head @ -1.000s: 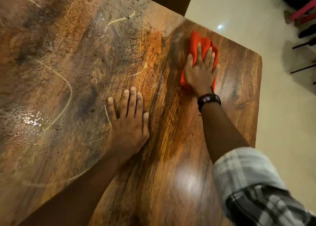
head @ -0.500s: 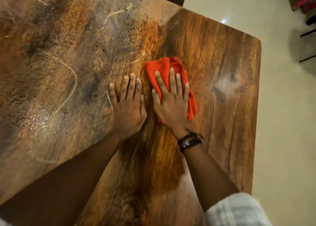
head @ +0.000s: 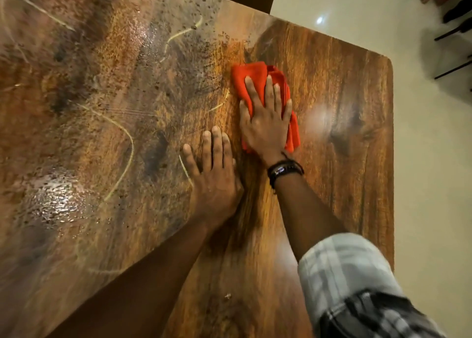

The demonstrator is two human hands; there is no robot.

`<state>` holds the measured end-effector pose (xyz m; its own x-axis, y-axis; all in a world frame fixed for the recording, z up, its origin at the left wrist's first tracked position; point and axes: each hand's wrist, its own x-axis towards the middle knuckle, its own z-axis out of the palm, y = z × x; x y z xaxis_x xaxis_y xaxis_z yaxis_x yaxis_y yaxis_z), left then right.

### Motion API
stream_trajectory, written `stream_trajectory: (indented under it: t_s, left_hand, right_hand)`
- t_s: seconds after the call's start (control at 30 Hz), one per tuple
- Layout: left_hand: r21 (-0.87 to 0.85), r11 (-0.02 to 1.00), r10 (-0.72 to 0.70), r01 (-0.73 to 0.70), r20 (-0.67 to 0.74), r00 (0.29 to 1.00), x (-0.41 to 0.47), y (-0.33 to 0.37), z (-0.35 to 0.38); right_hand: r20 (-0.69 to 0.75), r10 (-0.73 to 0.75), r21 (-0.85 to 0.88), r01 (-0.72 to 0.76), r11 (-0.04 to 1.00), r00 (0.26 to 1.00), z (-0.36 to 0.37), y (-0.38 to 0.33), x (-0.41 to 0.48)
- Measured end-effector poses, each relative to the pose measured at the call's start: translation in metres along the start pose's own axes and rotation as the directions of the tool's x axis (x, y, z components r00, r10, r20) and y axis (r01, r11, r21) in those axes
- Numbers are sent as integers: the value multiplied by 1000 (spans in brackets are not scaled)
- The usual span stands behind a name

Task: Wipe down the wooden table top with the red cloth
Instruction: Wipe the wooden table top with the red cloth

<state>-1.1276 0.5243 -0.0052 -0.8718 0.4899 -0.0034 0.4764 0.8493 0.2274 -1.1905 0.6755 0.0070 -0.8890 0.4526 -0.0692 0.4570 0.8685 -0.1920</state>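
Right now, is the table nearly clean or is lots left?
About half. The right side of the table top looks smooth and clean. The right hand presses the red cloth at the edge of the speckled patch; the left hand rests flat beside it. That streaky patch is unwiped.

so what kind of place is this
Likely an indoor dining area, in a home or a small eatery; I cannot tell which. It has a large wooden table top, a glossy pale floor, and thin dark furniture legs at the far right.
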Motion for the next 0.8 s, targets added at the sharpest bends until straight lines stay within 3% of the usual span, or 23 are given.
stream_trajectory:
  t_s: [0.2,0.37,0.47,0.63,0.8]
  left_hand:
    - [-81,996,30,-30,2,1000,-1,-2,0]
    - [-459,884,140,-86,84,987,-3,-21,-22]
    - [-301,926,265,-230,80,961,-30,-54,-29]
    - [-137,929,352,-344,46,935,-87,-108,-34]
    - [27,905,420,-424,100,902,-87,-106,-31]
  right_hand:
    - [40,67,23,-68,997,997,0,-6,24]
    - [34,82,2,-82,997,996,5,-17,-56]
    - [31,76,19,-76,997,997,7,-14,-137]
    - [30,105,57,-106,993,994,12,-23,-263]
    - [7,166,-1,-166,986,986,17,-29,-231]
